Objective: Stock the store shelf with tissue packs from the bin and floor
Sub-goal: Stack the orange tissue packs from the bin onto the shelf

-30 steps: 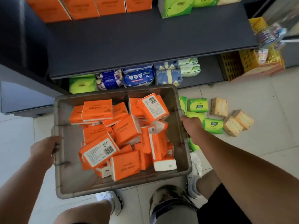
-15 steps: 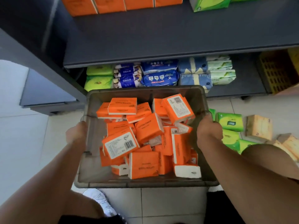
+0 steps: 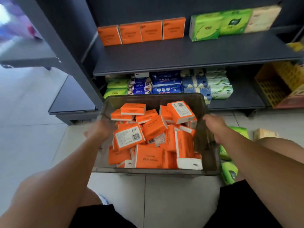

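**Bin of orange packs held at the shelf**

The right hand (image 3: 213,127) curls over the right rim of the grey see-through bin (image 3: 148,171) and grips it. The left hand (image 3: 98,131) lies against the bin's left wall. It is blurred, so I cannot tell whether its fingers close round the rim.

Between the two hands the bin is heaped with orange tissue packs (image 3: 153,127) that lie at all angles. Some show barcode labels and some show their white ends. The bin's far wall stands just in front of the front edge of the lower shelf (image 3: 238,99).

That lower shelf carries blue and green soft packs (image 3: 166,86) in a row from its left end to about the middle. On the middle shelf (image 3: 181,53) above, four orange packs (image 3: 141,32) stand upright side by side along the back. To their right stand green packs (image 3: 220,25) and then a beige pack (image 3: 263,18). The front half of this board is bare.

More green packs (image 3: 229,171) lie on the tiled floor (image 3: 32,129) just beside the bin's right wall, and a beige floor pack (image 3: 264,134) lies a little farther out. A yellow crate (image 3: 279,83) sits near the right end of the lower shelf.
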